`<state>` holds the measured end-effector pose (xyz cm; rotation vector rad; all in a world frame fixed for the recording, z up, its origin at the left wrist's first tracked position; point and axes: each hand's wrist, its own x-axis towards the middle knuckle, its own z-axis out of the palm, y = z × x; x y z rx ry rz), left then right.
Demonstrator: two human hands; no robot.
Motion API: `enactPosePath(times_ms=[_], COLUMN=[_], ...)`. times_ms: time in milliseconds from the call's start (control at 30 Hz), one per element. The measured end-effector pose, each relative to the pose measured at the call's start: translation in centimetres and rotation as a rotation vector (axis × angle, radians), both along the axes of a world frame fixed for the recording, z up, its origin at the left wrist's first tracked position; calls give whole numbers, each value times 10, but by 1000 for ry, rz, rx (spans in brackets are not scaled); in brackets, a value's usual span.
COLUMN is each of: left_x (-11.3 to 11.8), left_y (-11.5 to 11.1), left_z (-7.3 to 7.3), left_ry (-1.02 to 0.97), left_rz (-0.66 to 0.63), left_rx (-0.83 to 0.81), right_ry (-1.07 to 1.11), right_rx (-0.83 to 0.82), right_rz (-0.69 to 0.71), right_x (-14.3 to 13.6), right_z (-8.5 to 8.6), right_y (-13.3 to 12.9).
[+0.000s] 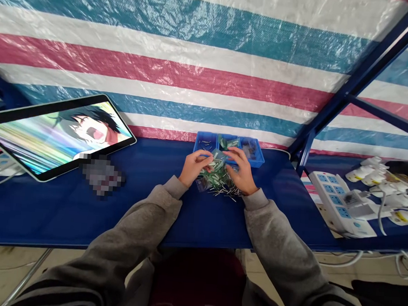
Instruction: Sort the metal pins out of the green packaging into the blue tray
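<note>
Small clear bag (219, 155) up between both hands, over heap of thin pins (226, 191) and greenish packets (217, 175) on blue tabletop (143, 165); left hand (195, 166) with thumb and forefinger nipping bag's left edge, right hand (241, 173) with fingers curled at other side (pinching plastic or merely resting, cannot tell); light fingertip hold from both sides looks wise here, sleeves clear of loose pins; just beyond, blue divided tray (258, 164); well off left, tablet (51, 140) glowing
</note>
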<state>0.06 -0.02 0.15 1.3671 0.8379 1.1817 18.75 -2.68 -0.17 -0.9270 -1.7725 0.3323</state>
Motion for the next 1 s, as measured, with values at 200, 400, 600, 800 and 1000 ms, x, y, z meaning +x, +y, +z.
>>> enactPosePath(times_ms=[200, 400, 600, 800, 1000], left_x=[1, 0, -1, -3, -7], left_y=[-2, -4, -2, -2, 2], left_z=[1, 2, 3, 6, 4], left_ry=[28, 127, -55, 111, 81], left_rz=[-72, -90, -105, 1, 149], left_rx=[31, 74, -77, 0, 101], right_ry=[-45, 87, -13, 105, 507], right_rx=[-42, -199, -76, -385, -644], right_rz=[-65, -84, 5, 59, 77], right_x=[-2, -4, -4, -1, 8], right_z=[-3, -3, 6, 3, -1], right_y=[3, -1, -3, 0, 10])
